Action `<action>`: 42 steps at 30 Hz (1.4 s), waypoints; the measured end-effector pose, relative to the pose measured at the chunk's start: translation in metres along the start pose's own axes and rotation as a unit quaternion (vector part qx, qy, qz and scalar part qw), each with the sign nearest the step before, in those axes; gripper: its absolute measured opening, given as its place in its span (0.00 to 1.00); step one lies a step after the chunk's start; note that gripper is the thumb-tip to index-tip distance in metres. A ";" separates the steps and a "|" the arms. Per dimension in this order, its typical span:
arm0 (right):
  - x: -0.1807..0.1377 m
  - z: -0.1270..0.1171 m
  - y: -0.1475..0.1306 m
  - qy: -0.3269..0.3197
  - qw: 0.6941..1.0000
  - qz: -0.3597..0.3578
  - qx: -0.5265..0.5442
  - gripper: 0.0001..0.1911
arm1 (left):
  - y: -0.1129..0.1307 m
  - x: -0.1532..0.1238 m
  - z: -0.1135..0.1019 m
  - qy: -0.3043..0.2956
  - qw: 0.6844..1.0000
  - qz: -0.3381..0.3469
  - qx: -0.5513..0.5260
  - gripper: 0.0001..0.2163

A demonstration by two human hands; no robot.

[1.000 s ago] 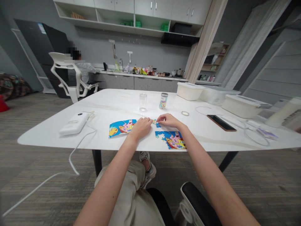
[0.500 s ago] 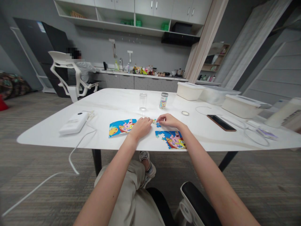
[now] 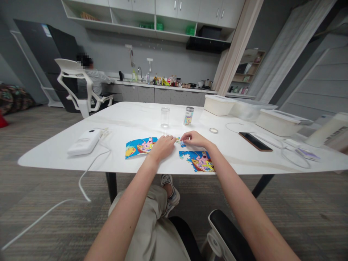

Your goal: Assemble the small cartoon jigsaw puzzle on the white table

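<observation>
My left hand [image 3: 164, 146] lies palm down on the white table, its fingers stretched out beside a small heap of loose jigsaw pieces [image 3: 179, 141]. Over the right side of that heap, my right hand [image 3: 195, 139] has thumb and fingers pinched together on a puzzle piece, which is mostly hidden. Below the hands is a partly joined jigsaw puzzle [image 3: 201, 161] showing a pink and a yellow cartoon figure on blue, with a gap at its upper left. A picture sheet [image 3: 138, 147] with the same design lies left of my left hand, partly covered by it.
Behind the hands stand a clear jar [image 3: 165, 117] and a printed can [image 3: 188, 116], with a ring-shaped lid [image 3: 213, 130] to their right. A phone [image 3: 255, 141], cables and lidded boxes [image 3: 219, 105] occupy the right side. A white power bank [image 3: 85, 142] is at left. Someone sits in a chair beyond.
The fingers of my right hand have shifted very slightly at the loose pieces, and a lighter blue shows there. My left hand stays in place.
</observation>
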State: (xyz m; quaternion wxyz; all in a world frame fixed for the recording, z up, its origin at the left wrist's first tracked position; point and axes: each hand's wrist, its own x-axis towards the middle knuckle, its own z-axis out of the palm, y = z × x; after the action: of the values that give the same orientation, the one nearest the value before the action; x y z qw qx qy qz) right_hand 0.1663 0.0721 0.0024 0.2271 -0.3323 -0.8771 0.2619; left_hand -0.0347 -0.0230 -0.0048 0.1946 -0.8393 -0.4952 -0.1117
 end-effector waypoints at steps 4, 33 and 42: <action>0.000 0.000 -0.003 0.000 1.000 0.001 0.001 0.12 | 0.000 0.000 0.001 0.001 1.000 0.001 0.003 0.10; -0.024 -0.004 -0.034 0.052 0.999 -0.005 0.005 0.12 | 0.002 0.000 -0.007 0.046 0.996 0.083 -0.007 0.08; -0.073 0.003 -0.034 0.070 0.996 0.061 0.007 0.10 | 0.002 0.001 -0.011 0.039 0.995 0.094 -0.011 0.09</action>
State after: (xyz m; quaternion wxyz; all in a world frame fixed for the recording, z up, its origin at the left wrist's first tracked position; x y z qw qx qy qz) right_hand 0.1980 -0.0019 0.0040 0.2739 -0.4016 -0.8351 0.2574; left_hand -0.0322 -0.0281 0.0054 0.2140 -0.8794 -0.4047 -0.1306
